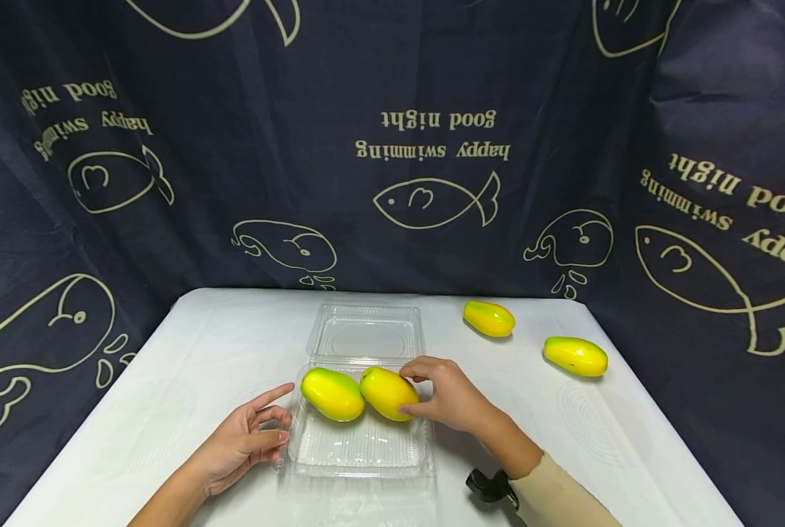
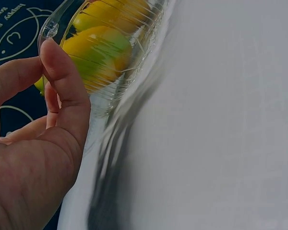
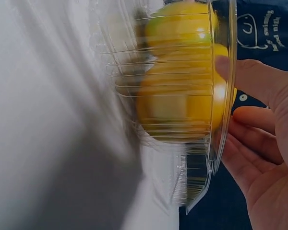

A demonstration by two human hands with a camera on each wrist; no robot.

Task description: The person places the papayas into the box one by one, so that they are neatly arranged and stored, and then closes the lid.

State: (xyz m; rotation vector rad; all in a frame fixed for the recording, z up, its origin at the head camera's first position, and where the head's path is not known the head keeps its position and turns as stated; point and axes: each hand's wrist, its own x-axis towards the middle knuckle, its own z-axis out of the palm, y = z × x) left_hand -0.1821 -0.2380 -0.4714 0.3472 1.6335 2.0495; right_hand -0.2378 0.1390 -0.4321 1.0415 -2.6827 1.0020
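Observation:
A clear plastic clamshell container lies with its lid tipped back on the table. Inside its base, two yellow-green papayas rest side by side: a left papaya and a right papaya. My right hand grips the right papaya, thumb at its near side and fingers at its far side. At the container's left rim, my left hand pinches the edge with its thumb and curled fingers, the index finger stretched out. In the left wrist view, the left thumb meets the rim.
Two more papayas lie on the white table to the right: one papaya near the back edge and another papaya nearer the right edge. The lid extends behind the base. A dark printed curtain surrounds the table's back and sides.

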